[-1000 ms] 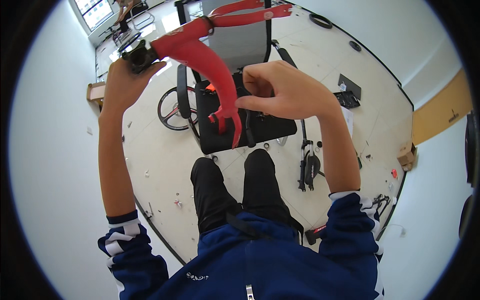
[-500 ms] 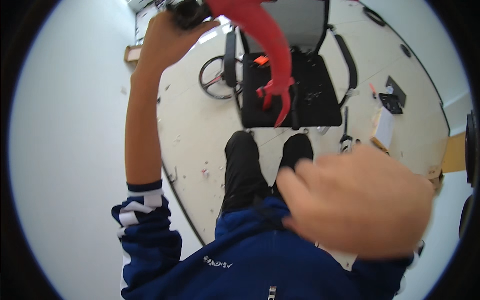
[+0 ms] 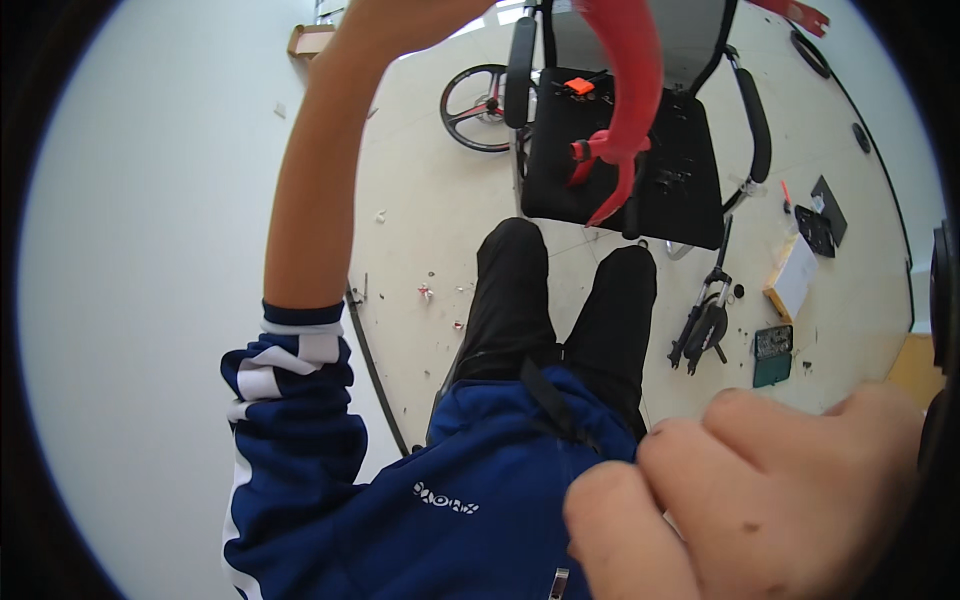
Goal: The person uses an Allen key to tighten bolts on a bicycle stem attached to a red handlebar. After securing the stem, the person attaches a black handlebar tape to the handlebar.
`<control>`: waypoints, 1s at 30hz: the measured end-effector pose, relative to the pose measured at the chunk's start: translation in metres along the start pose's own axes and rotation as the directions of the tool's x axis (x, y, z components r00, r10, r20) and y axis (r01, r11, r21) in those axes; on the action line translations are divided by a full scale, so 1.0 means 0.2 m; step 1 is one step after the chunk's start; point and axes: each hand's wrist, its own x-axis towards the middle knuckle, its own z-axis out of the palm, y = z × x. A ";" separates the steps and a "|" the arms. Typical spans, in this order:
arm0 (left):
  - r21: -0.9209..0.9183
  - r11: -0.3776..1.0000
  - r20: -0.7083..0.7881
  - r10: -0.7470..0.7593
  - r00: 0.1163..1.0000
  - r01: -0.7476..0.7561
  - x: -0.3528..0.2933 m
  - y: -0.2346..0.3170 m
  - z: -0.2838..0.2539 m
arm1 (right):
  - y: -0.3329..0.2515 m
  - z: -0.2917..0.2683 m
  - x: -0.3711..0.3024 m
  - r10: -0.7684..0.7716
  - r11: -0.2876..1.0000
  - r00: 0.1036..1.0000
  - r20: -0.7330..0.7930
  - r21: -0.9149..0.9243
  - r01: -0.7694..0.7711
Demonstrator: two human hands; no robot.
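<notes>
My left forearm reaches up to the top edge, where my left hand (image 3: 425,18) is cut off; its fingers are out of view. Beside it a red curved tube with a forked end, like part of a bicycle frame (image 3: 634,85), hangs down in front of the black office chair (image 3: 555,190). Whether the left hand touches the tube is not visible. Close to the camera at the lower right, my right hand (image 3: 760,490) is closed with its knuckles up. What its curled fingers hold, if anything, is hidden.
An orange piece (image 3: 579,87) and small dark parts lie on the chair seat. A spoked wheel (image 3: 491,105) stands left of the chair. On the floor to the right are a bicycle suspension fork (image 3: 712,310), a green tool case (image 3: 772,370) and a white box (image 3: 793,275).
My left hand has risen toward the top edge, taking its fingers out of view. My right hand has moved down and right. The whole view has shifted, uncovering the fork and green case.
</notes>
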 end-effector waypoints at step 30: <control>0.361 0.932 -0.096 0.014 0.995 0.022 -0.05 -0.07 0.04 | -0.17 -0.15 -0.17 0.203 0.978 0.979 0.034 0.042 -0.205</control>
